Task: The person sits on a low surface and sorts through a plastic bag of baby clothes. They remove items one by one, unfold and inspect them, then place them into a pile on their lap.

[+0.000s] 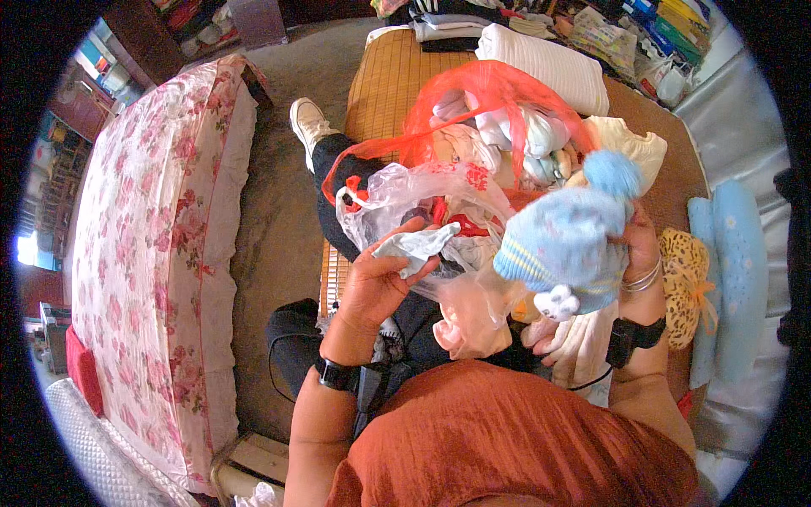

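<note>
My left hand (376,283) pinches a small pale cloth piece (418,247) between thumb and fingers. On the right, a light blue knitted hat (566,228) with a pompom, a yellow-striped edge and a white flower-like trim hangs from my right hand (644,245); the hat hides most of its fingers. Between the hands lies an opened clear plastic bag (384,190) with red and white items inside. Past it sits a red plastic bag (422,114) full of pale baby clothes (473,144). A peach-coloured bundle (473,325) rests against my lap.
A rolled white blanket (541,68) and a cream garment (629,148) lie on the woven mat (380,76). Beside my right arm are a leopard-print bundle (684,279) and a blue pillow (739,275). A flower-patterned covered bed (139,245) stands across the floor at left.
</note>
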Demonstrator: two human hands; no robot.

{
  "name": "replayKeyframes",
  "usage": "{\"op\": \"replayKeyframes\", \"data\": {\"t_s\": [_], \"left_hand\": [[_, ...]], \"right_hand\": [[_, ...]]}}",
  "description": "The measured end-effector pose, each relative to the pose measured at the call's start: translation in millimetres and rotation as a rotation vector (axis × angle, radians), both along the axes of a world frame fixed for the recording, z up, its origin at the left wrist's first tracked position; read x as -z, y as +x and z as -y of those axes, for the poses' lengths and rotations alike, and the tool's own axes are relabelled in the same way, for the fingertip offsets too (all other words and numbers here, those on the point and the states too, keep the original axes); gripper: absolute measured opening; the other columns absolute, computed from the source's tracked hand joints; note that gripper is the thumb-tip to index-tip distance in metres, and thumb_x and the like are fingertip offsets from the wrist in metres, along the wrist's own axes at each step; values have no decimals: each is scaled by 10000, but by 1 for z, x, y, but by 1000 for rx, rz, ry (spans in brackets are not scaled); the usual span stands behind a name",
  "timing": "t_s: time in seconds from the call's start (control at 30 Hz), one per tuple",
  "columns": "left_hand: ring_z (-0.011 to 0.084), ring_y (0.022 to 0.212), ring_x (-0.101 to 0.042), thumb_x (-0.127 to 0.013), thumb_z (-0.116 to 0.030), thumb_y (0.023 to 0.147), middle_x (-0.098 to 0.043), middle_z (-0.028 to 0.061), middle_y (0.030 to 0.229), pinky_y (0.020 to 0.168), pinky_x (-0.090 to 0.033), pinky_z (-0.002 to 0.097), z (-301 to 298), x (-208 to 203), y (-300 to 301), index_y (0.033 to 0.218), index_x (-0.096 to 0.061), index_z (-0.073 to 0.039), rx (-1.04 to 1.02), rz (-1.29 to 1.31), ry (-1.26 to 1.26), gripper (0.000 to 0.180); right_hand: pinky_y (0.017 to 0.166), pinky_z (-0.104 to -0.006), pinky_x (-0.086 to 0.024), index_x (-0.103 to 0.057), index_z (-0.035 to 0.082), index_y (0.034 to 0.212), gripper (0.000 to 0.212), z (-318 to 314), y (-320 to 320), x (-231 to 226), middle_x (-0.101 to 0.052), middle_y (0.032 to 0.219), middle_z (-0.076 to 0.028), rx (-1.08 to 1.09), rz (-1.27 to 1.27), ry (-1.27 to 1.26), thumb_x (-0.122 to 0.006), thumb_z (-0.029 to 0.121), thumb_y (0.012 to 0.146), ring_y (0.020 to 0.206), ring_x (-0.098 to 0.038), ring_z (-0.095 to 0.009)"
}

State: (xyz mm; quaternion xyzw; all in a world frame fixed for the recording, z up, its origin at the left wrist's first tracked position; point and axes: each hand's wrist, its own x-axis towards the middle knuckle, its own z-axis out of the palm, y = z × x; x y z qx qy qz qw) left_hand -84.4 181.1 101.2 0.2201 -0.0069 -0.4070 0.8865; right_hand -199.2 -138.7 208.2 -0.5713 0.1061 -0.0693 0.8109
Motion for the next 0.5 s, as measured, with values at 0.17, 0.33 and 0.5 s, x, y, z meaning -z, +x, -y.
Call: {"op": "replayKeyframes", "data": {"t_s": [0.17,0.33,0.5], "left_hand": [[343,1210,-505,-513,85,736,-491,236,1313,999,-468,433,1,-4,-5,1347,-391,78,-61,25,93,622],[288,1128,-572,-553,30,844,-565,183,1221,950,-505,409,1,3,-8,1256,-495,22,-75,14,150,416],[220,968,-627,-582,-14,886,-642,113,1063,859,-535,368,11,16,-10,1123,-606,-8,-87,14,242,239]], "right_hand": [[682,-321,-499,-676,48,737,117,-3,17,-21,-668,844,-152,-529,198,-735,-633,136,800,788,-655,-230],[792,-359,-498,-672,64,920,180,0,6,-62,-672,887,-127,-881,-204,-1097,-616,151,773,845,-650,-264],[753,-377,-503,-616,56,1088,386,0,7,-27,-652,952,-146,-749,-389,-1731,-692,282,785,835,-639,-309]]}}
